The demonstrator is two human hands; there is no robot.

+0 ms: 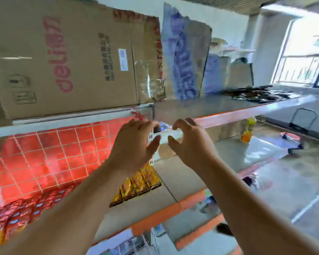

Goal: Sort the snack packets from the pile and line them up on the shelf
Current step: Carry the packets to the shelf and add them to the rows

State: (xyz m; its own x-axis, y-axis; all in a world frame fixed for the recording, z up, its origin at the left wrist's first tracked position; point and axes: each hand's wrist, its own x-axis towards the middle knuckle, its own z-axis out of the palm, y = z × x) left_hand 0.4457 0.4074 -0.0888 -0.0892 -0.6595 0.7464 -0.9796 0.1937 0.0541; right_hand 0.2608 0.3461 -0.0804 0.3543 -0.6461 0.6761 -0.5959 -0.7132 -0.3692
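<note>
My left hand [136, 144] and my right hand [190, 142] are raised side by side just under the upper shelf's orange edge [228, 115]. Both have curved fingers, with the thumbs facing each other. A small dark, shiny snack packet [157, 128] sits at my left fingertips; blur hides the exact grip. My right hand holds nothing. The pile of dark packets [256, 93] lies far right on the upper shelf. Yellow packets [140, 183] stand in a row on the lower shelf [173, 181], and red packets [17, 218] are lined up at the lower left.
A large cardboard box [63, 57] and torn cardboard pieces [184, 57] stand on the upper shelf to the left. An orange bottle [247, 135] stands on the middle shelf at the right. Red tiles [50, 157] back the left bay.
</note>
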